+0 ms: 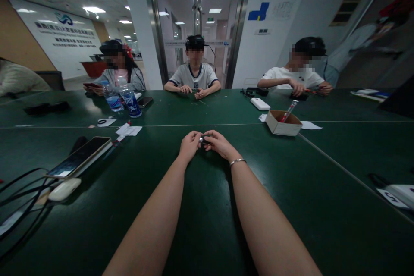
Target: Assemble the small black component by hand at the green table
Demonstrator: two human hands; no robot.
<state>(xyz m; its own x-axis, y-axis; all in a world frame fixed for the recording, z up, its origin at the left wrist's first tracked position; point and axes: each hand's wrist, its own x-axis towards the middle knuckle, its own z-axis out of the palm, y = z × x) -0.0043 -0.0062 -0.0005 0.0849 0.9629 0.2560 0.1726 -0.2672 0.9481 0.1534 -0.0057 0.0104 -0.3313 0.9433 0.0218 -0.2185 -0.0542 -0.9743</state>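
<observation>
Both arms reach forward over the dark green table (207,207). Between my fingertips is a small dark item with a shiny silver part (202,140), mostly covered by the fingers, so its exact kind does not show. My left hand (189,144) pinches the silvery side of it. From the other side, my right hand (221,143) has thumb and fingers closed on the dark part. A silver bracelet (238,161) circles my right wrist.
A phone (80,155), cables and a white oval device (64,189) lie at left. Two water bottles (131,101) stand beyond. Right of my hands sits a small cardboard box (283,126) holding a red-and-clear tube. Several people sit around the table, one directly opposite (195,71).
</observation>
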